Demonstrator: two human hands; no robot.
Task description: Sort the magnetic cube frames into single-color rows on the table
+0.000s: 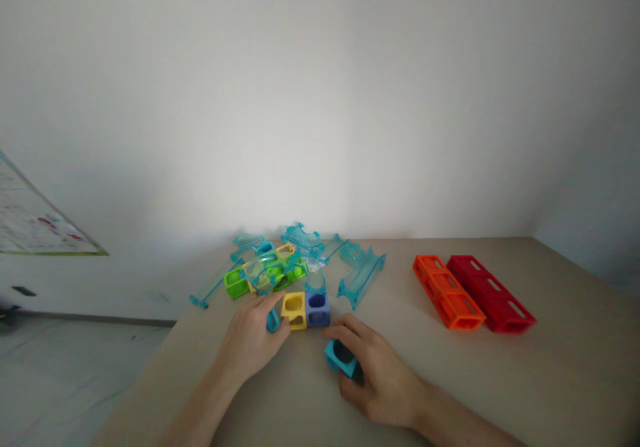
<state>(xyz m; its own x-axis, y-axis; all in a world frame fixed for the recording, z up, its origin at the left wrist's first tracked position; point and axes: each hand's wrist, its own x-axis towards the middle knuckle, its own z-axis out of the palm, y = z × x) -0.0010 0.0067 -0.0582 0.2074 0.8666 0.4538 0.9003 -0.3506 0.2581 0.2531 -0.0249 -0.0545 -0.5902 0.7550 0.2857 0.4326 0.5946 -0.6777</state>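
Note:
My left hand [255, 333] is closed around a teal toy block [273, 321], mostly hidden by the fingers. Against it sits a yellow block [294, 309] with round openings, side by side with a purple-blue block [318, 308]. To the right and nearer to me, my right hand [377, 370] grips a bright blue block [340, 359] that has a round hole. That block is tilted and apart from the purple-blue one. A clear teal curved piece [315, 279] stands just behind the row.
Several green blocks [237, 282] and clear teal track pieces lie heaped behind my left hand. One clear trough [361, 279] rests behind my right hand. Orange [447, 292] and red [493, 293] block stacks lie at right. A wall [350, 100] bounds the table's back.

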